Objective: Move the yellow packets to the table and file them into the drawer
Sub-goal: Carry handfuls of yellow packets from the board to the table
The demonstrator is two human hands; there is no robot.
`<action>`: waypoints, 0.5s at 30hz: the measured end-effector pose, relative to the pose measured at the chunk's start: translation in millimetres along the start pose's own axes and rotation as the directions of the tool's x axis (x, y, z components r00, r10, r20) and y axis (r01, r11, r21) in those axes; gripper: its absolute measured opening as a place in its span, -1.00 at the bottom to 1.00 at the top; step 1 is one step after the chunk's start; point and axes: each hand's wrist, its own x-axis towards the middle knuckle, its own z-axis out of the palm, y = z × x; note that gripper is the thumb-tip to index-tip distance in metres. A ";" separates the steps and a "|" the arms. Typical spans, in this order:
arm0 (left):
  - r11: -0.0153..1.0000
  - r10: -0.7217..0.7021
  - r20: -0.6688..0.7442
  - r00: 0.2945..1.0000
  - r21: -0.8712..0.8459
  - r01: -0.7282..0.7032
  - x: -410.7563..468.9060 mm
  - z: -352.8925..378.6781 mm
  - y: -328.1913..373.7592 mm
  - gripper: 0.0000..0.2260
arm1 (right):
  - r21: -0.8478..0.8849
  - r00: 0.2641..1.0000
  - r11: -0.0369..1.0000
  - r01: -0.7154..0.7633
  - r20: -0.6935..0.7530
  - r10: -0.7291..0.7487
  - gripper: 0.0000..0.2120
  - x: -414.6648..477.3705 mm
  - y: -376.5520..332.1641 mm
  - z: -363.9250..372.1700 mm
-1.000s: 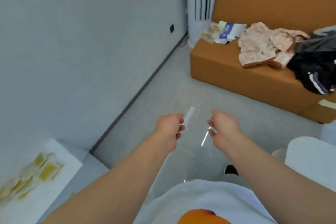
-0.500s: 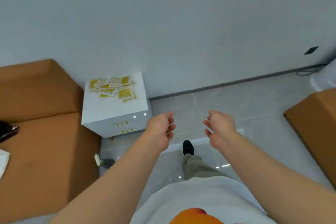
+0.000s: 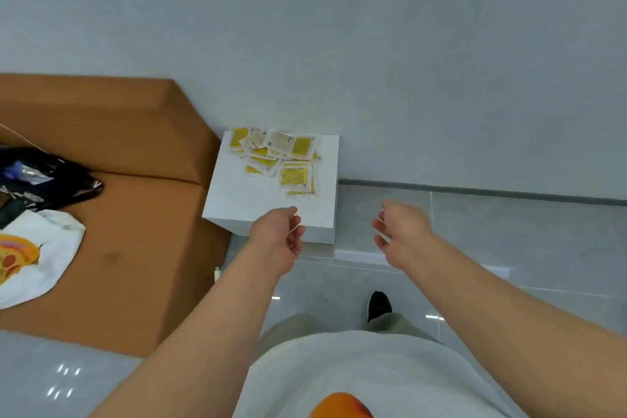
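Pale grey wall fills the upper half of the view. Grey tiled floor below it, glossy. Orange sofa at left, touching the side of the white worktop, which stands against the wall.

On the sofa: 1 white tote bag with an orange-yellow print, and just behind it 1 black bag.

Yellow packets: loose overlapping pile on the rear half of the worktop, near the wall. Print on them too small to read.

Left hand: empty, fingers loosely curled, over the worktop's front edge; contact cannot be told. Right hand: empty, fingers loosely curled, over the floor just right of the worktop.

1 black shoe on the floor.
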 end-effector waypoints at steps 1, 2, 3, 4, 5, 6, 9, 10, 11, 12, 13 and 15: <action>1.000 -0.010 -0.020 1.000 -0.024 0.010 10.3 -5.1 11.7 -0.85 | -0.008 1.000 1.000 -0.023 0.001 0.023 -0.94 7.3 -5.6 17.6; 0.999 -0.026 -0.030 0.999 -0.033 0.025 21.2 -11.7 23.3 -0.84 | -0.021 0.999 0.999 -0.046 0.005 0.047 -0.92 14.3 -10.2 35.1; 0.999 -0.043 -0.033 0.999 -0.031 0.042 33.8 -18.6 35.9 -0.84 | -0.030 0.998 0.997 -0.067 0.013 0.067 -0.88 21.0 -16.0 53.7; 0.998 -0.059 -0.041 0.997 -0.024 0.058 47.3 -25.2 49.3 -0.85 | -0.026 0.997 0.997 -0.079 0.014 0.079 -0.88 29.7 -21.2 72.8; 0.997 -0.075 -0.061 0.995 -0.023 0.074 65.0 -32.3 62.5 -0.86 | -0.013 0.996 0.995 -0.094 0.008 0.094 -0.90 40.3 -24.8 91.9; 0.996 -0.093 -0.086 0.992 -0.019 0.091 85.4 -40.4 74.9 -0.87 | -0.001 0.993 0.993 -0.118 -0.004 0.118 -0.92 50.4 -27.3 110.5; 0.989 -0.139 -0.116 0.983 0.028 0.143 147.2 -60.1 115.2 -0.87 | 0.044 0.982 0.982 -0.185 -0.021 0.186 -0.91 82.7 -33.1 166.0; 0.985 -0.151 -0.140 0.979 0.056 0.160 169.6 -64.6 129.3 -0.86 | 0.061 0.977 0.977 -0.205 -0.052 0.208 -0.87 94.5 -32.7 182.2; 0.977 -0.172 -0.159 0.972 0.102 0.189 190.0 -70.7 142.4 -0.86 | 0.067 0.970 0.973 -0.219 -0.092 0.225 -0.83 103.0 -30.6 197.8; 0.968 -0.186 -0.155 0.970 0.141 0.208 207.6 -75.5 158.2 -0.86 | 0.054 0.966 0.971 -0.231 -0.104 0.235 -0.77 110.0 -30.4 215.4; 0.966 -0.181 -0.151 0.972 0.158 0.205 224.9 -78.9 175.0 -0.86 | 0.033 0.962 0.969 -0.243 -0.120 0.245 -0.72 119.6 -30.5 232.8; 0.963 -0.146 -0.177 0.973 0.199 0.180 258.2 -80.6 204.8 -0.86 | 0.011 0.944 0.959 -0.283 -0.172 0.281 -0.65 140.6 -26.4 258.5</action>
